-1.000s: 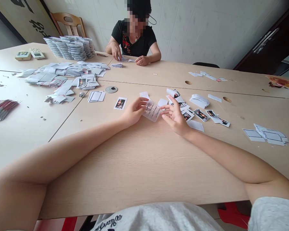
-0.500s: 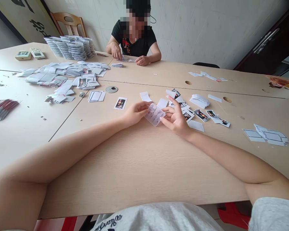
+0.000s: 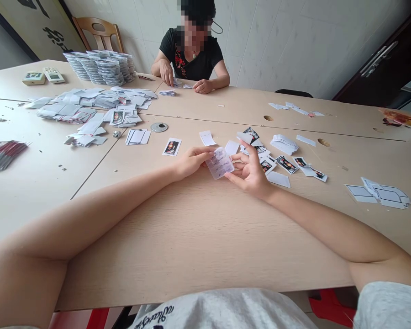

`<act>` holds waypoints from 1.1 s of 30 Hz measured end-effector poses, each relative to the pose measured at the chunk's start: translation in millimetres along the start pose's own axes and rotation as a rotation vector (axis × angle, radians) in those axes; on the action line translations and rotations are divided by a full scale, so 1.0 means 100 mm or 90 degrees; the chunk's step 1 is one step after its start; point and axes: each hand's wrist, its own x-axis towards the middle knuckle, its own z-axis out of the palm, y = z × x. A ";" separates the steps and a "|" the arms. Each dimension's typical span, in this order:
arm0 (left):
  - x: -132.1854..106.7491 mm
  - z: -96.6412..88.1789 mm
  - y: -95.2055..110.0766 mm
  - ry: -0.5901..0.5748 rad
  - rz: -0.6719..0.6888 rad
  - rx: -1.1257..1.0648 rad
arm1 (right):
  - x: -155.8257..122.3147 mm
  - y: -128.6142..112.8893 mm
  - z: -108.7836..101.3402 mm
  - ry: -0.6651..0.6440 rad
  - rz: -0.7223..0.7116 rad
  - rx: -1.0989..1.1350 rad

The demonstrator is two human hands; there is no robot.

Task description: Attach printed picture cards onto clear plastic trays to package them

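Observation:
A small clear plastic tray (image 3: 220, 163) with rows of small dark marks is held above the table between my hands. My left hand (image 3: 192, 162) pinches its upper left edge between thumb and fingers. On its right side, my right hand (image 3: 249, 171) grips the lower right edge with thumb and bent fingers, the index finger raised. Behind my right hand lie loose printed cards (image 3: 267, 164) with black pictures and white paper slips. One black-and-white picture card (image 3: 171, 147) rests to the left of my left hand.
Across the table (image 3: 205, 237) sits a person (image 3: 192, 55) handling small papers. Stacked packets (image 3: 102, 68) and a heap of white packets (image 3: 89, 103) stand at the left. A round metal lid (image 3: 158, 127) lies mid-table, a folded white stack (image 3: 284, 144) to the right, outlined papers (image 3: 380, 193) farther right.
The tray has tilted a little in my hands, its face turning more toward me. My right thumb and fingers have shifted slightly left along its edge.

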 end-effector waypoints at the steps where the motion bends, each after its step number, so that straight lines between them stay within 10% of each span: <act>1: 0.00 0.00 0.00 0.004 0.000 0.010 | 0.00 0.00 0.00 -0.004 -0.003 -0.001; 33: 0.00 -0.03 0.02 -0.083 -0.010 0.054 | -0.03 0.06 -0.02 -0.118 -0.088 -0.121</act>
